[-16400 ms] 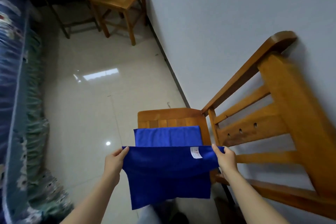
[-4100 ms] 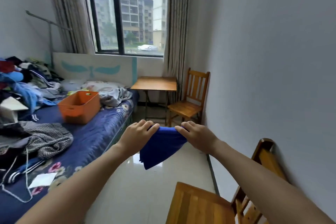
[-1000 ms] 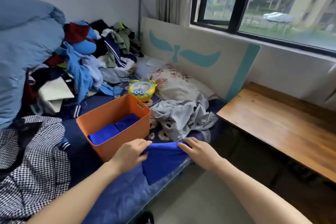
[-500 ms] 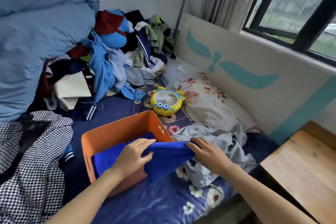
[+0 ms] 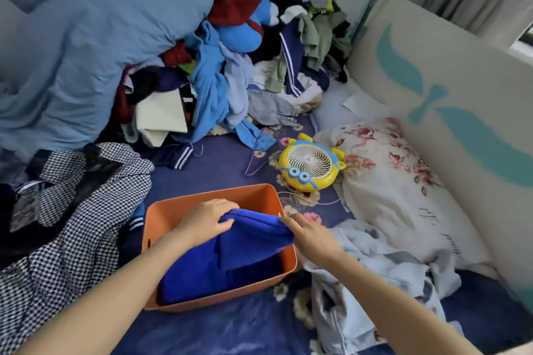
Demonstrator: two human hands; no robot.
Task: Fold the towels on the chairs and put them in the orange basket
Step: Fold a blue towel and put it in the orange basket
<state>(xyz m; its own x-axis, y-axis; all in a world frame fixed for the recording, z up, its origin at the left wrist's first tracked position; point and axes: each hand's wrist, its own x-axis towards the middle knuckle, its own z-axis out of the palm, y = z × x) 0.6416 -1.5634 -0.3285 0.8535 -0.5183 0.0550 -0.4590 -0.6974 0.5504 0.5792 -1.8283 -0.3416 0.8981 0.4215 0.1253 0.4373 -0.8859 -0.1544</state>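
The towel (image 5: pixel 251 239), which hung outside the basket's (image 5: pixel 173 216) right wall half a second ago, is now over the basket opening. Its lower part is inside, above the folded towels (image 5: pixel 196 274) on the basket floor. The left hand (image 5: pixel 206 220) grips the towel's top edge above the basket. The right hand (image 5: pixel 310 235) pinches the other end at the basket's right rim.

Both hands, left hand (image 5: pixel 207 220) and right hand (image 5: pixel 313 236), grip a folded blue towel (image 5: pixel 253 239) over the orange basket (image 5: pixel 178 210).

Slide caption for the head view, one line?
Left hand and right hand hold a folded blue towel over the orange plastic basket of stacked blue towels.
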